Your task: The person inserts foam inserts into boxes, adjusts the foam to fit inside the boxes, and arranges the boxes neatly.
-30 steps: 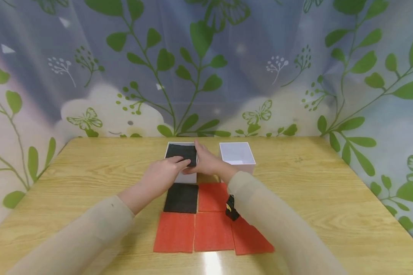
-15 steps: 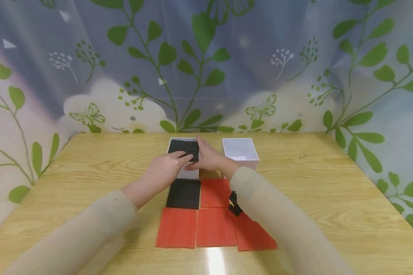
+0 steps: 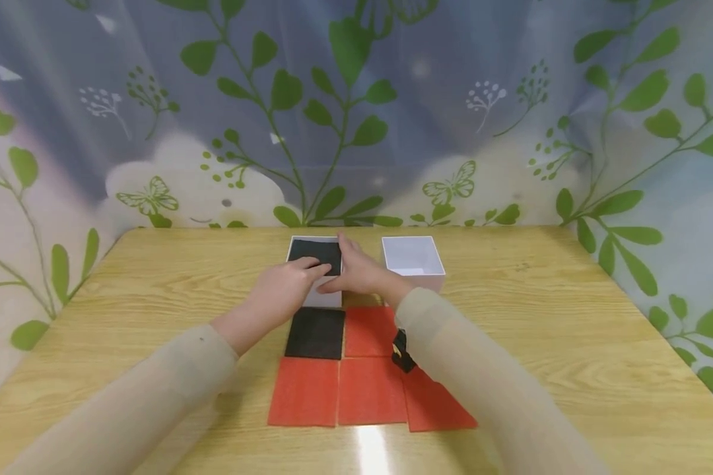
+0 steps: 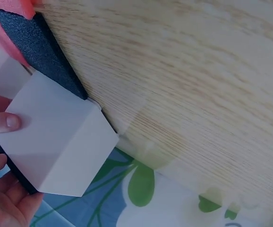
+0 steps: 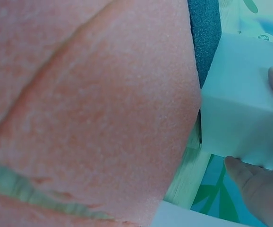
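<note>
A white box [image 3: 323,298] stands at the table's far middle with a black foam square [image 3: 313,251] lying in its top. My left hand [image 3: 280,290] lays straight fingers on that square, its thumb [image 4: 2,122] against the box's front wall [image 4: 56,142]. My right hand [image 3: 359,274] grips the same box from its right side, fingers curled over the edge [image 5: 243,113]. A second black foam square [image 3: 316,333] lies flat just in front of the box. Several red foam squares [image 3: 371,390] lie beside and in front of it.
A second white box [image 3: 412,260] stands open, nothing visible inside, right of the first. The wooden table [image 3: 570,330] is walled by a leaf-print curtain [image 3: 356,119] at the back and sides. A small black device [image 3: 400,351] sits at my right wrist.
Both hands stay at the left box. The left fingertips have shifted slightly on the black foam. Nothing else moved.
</note>
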Tool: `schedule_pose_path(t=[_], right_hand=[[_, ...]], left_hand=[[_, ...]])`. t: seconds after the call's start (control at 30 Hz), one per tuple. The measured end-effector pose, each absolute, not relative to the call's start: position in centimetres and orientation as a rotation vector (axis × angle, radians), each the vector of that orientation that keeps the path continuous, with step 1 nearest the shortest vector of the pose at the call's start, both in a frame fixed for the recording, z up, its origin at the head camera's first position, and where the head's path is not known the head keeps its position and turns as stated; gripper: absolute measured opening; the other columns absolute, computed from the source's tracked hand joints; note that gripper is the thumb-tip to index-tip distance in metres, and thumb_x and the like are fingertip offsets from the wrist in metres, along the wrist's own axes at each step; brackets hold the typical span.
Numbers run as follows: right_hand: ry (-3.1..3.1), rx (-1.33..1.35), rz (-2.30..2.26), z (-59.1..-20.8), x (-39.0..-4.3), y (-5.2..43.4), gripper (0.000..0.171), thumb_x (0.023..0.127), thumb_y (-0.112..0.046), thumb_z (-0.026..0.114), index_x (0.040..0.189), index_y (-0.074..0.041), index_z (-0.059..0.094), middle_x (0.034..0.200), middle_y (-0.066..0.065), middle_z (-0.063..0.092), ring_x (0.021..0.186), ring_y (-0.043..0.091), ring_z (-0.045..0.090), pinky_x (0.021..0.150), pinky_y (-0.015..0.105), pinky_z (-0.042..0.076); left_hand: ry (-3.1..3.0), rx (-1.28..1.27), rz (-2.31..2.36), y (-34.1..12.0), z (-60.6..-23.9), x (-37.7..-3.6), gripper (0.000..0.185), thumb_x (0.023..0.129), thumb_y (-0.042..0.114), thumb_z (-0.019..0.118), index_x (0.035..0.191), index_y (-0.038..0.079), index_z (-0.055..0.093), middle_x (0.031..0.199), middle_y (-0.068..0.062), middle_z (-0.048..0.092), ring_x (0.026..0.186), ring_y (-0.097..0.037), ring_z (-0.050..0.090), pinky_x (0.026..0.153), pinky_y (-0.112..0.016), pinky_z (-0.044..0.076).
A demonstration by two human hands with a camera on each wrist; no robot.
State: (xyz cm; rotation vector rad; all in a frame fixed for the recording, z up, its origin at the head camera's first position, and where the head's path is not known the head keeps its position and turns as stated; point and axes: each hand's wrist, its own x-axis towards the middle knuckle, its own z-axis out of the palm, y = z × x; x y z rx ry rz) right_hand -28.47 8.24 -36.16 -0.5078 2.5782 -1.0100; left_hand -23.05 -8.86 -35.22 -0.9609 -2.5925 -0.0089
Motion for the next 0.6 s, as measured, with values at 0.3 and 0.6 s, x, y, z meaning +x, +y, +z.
schedule_pose_path(t=[0.3,0.6], right_hand=[[2.591,-0.501,-0.983,-35.3,-28.6,8.4,0.114,0.078,-0.036,0.074,0.149,-0.014,-0.012,0.155,0.012,-0.005,0.141,0.026,0.006,0.109,0.045,0.020],[2.585,-0.493,-0.980,-36.1,-28.5,8.8,0.116,0.076,-0.037,0.076,0.149,-0.013,-0.011,0.155,0.014,-0.004,0.140,0.028,0.008,0.109,0.045,0.020]], left_hand=[[-2.660,-0.925,0.019,-8.4,-34.3,-23.5,0.043,0.081,-0.002,0.068,0.122,0.013,0.064,0.117,-0.011,0.061,0.099,-0.023,0.062,0.057,-0.032,0.052],[-2.840,-0.914,-0.214,-8.2,-33.9,-23.9,0.032,0.089,0.000,0.058,0.119,0.007,0.065,0.117,-0.013,0.062,0.105,-0.028,0.060,0.074,-0.037,0.052]])
